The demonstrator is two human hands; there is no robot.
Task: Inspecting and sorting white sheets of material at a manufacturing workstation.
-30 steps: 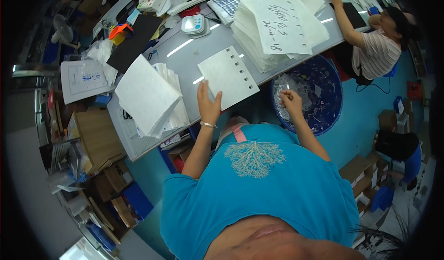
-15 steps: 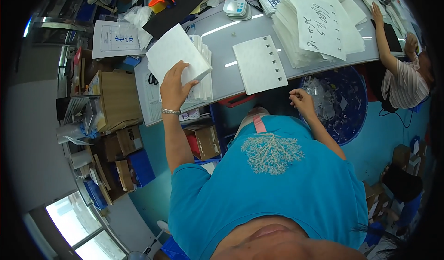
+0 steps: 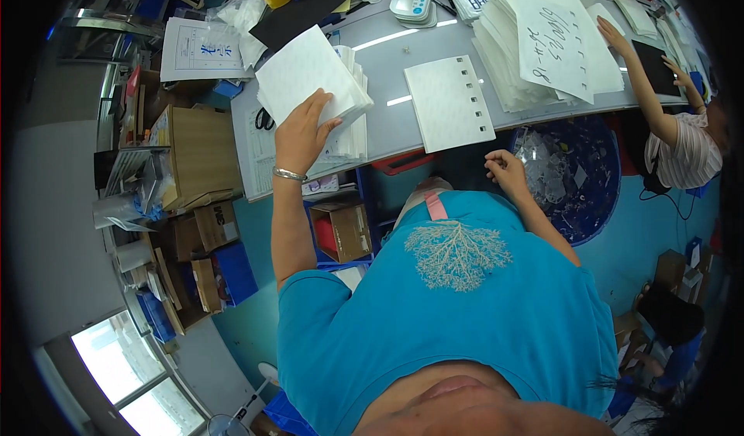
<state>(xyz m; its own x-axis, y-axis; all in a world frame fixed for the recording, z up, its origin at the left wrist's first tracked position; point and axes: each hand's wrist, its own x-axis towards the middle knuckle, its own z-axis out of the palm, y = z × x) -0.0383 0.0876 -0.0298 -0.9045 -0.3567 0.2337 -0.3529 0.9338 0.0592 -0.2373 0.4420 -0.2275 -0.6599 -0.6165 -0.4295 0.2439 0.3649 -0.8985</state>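
My left hand (image 3: pixel 304 135), with a bracelet at the wrist, grips the near right corner of a thick stack of white sheets (image 3: pixel 298 68). Its fingers lie on the top sheet and the thumb presses along the edge. The stack sits askew over another pile of white sheets (image 3: pixel 355 130). A white sheet with square notches along its right side (image 3: pixel 446 103) lies alone on the table in front of me. My right hand (image 3: pixel 508 171) hangs off the table's front edge with curled fingers; nothing shows in it.
A tall stack of notched sheets (image 3: pixel 504 56) with handwriting on top stands right of centre. Scissors (image 3: pixel 264 118) lie by the left pile. A blue bin of clear scraps (image 3: pixel 597 196) stands below the table. Another person's hand (image 3: pixel 612 34) rests on papers at far right.
The view has shifted slightly, so the table items appear a little further right. My left hand stays on the stack, whose near right edge looks more fanned. My right hand has not visibly moved.
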